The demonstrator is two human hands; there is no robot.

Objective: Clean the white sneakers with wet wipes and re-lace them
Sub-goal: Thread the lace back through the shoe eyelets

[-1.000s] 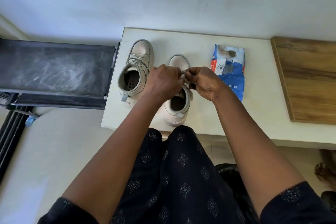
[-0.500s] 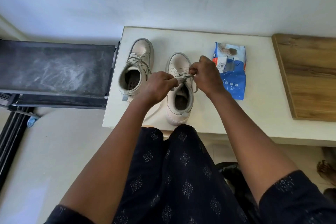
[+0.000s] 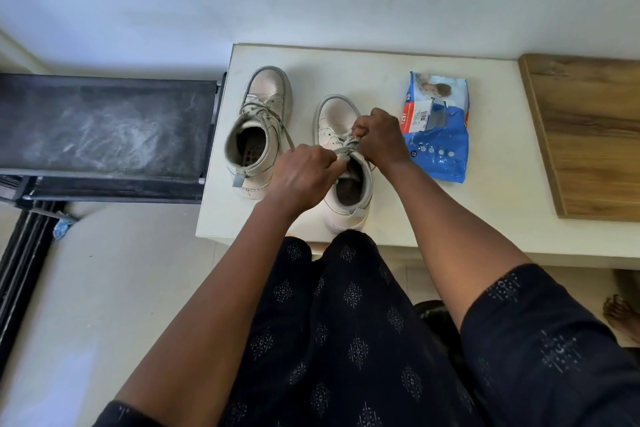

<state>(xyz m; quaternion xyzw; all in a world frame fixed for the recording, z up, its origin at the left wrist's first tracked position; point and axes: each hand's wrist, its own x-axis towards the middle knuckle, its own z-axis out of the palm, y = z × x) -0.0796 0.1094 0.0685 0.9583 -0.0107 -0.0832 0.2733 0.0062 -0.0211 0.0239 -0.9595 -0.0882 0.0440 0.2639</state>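
- The white table [image 3: 491, 215] meets the wall at its far edge; its left edge is beside a black rack [image 3: 104, 125].
- The shoe [image 3: 337, 114] stands in the middle of the table with its toe to the wall and its heel just at the near edge.
- The other shoe [image 3: 266, 90] stands just beside it, close to the table's left edge, and its laces lie loose.
- The wipes pack [image 3: 440, 152] lies flat to the right of the shoe. A strip of bare table lies between the pack and the board [image 3: 595, 135], and more in front of the pack.
- The left hand [image 3: 304, 173] has curled fingers that pinch the lace [image 3: 346, 146] over the shoe's opening.
- The right hand [image 3: 382, 135] is curled into a fist and grips the lace above the tongue.
- The shoes are smooth high-tops with grey soles, and the lace is flat and grey.
- The pack is soft, wrinkled blue plastic; the board shows wood grain; the rack's top is scuffed.
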